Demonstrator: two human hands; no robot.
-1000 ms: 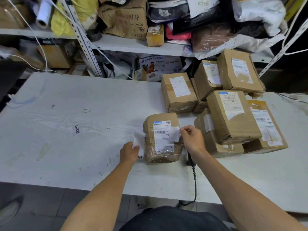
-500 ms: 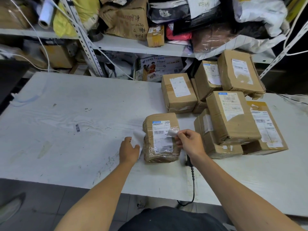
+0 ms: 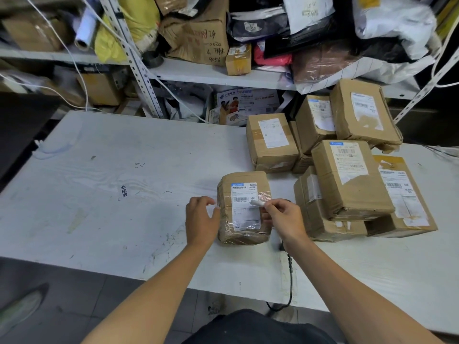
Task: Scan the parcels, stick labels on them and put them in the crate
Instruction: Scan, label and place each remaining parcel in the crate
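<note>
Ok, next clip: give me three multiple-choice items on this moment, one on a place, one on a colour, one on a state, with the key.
1. Where does the taped parcel that the hands work on lie?
A. On the white table, left of the stacked boxes
B. On the shelf behind
C. On top of the stacked boxes

2. What colour is the bag on the shelf, upper left?
A. Red
B. Yellow
C. Blue

3. What is the right hand doing?
A. Resting flat on the table
B. Gripping the scanner
C. Pinching a small white label over the parcel

Key: 1 A, the parcel sits on the tabletop with the stacked boxes to its right. 2 B, the bag is plainly yellow. 3 C, thumb and fingers pinch the label above the parcel's printed sheet, while the left hand sits at the parcel's left side.
</note>
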